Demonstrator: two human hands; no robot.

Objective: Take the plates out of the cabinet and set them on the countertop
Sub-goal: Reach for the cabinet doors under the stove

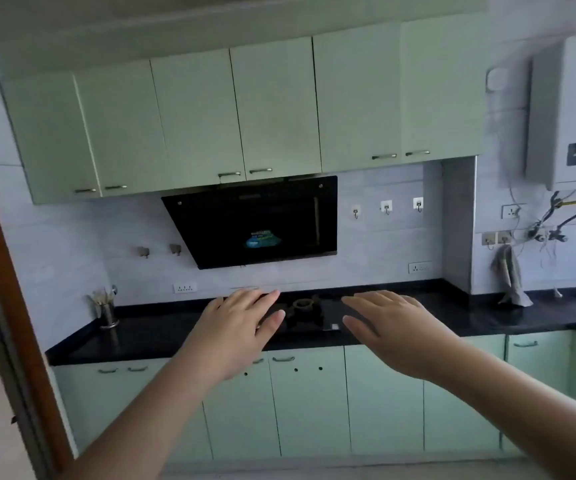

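I face a kitchen wall from a step back. Pale green upper cabinets (238, 116) run across the top, all doors shut. Matching lower cabinets (380, 400) stand under a black countertop (161, 336), doors shut too. No plates are in view. My left hand (241, 329) and my right hand (394, 329) are stretched out in front of me, palms down, fingers apart, holding nothing. They hover in the air at countertop height, apart from everything.
A black range hood (258, 220) hangs over a gas hob (305, 311). A cutlery holder (108, 311) stands at the counter's left end. A cloth (510, 275) hangs at the right below a white water heater (570, 112). A brown door frame (12, 306) borders the left.
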